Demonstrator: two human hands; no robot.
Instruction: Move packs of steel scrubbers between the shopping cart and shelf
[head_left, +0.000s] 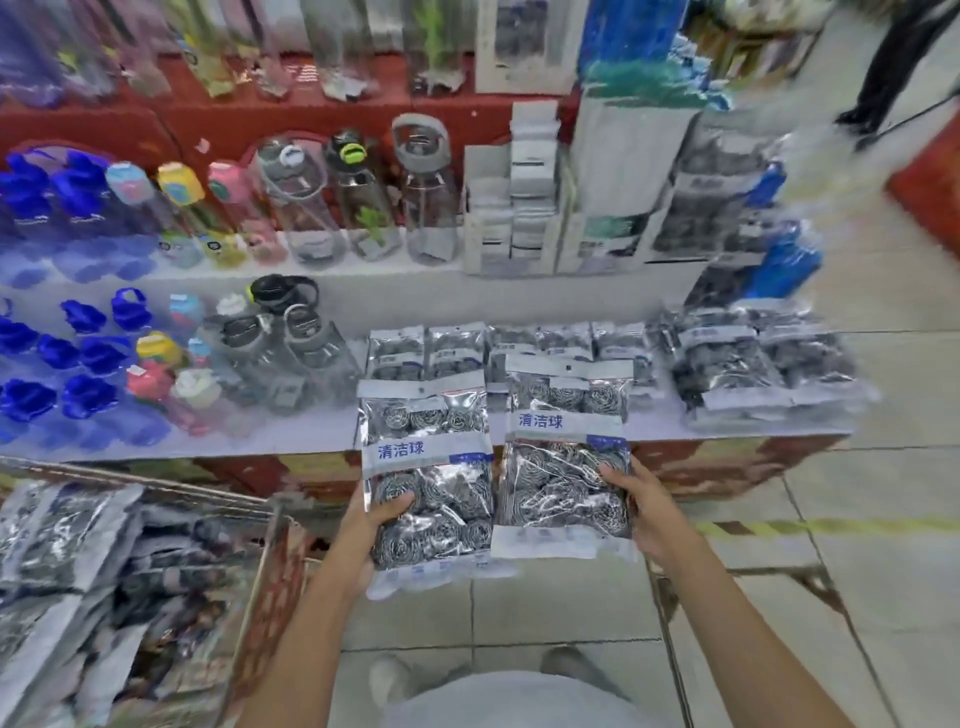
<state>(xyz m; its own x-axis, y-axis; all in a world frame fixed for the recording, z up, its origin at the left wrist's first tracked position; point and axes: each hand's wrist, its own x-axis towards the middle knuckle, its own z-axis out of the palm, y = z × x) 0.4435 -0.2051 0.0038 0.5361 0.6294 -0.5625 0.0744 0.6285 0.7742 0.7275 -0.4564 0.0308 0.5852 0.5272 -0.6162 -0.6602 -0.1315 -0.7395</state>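
My left hand (371, 525) grips the lower edge of a clear pack of steel scrubbers (426, 467) with a blue-lettered white band. Beside it, my right hand (641, 512) grips a second such pack (563, 457) at its lower right corner. Both packs are held upright in front of the low white shelf (311, 434), just off its front edge. Several more scrubber packs (550, 345) lie in rows on that shelf, with a stack (748, 371) at its right end. The shopping cart (270, 587) stands at lower left, filled with several scrubber packs (67, 530).
Water bottles (306, 208) and blue-lidded bottles (57, 358) fill the shelf levels to the left. White boxes (524, 208) and blue packs (784, 260) stand behind the scrubbers. Tiled floor (831, 597) with a yellow line lies to the right. A person's legs (893, 62) show at top right.
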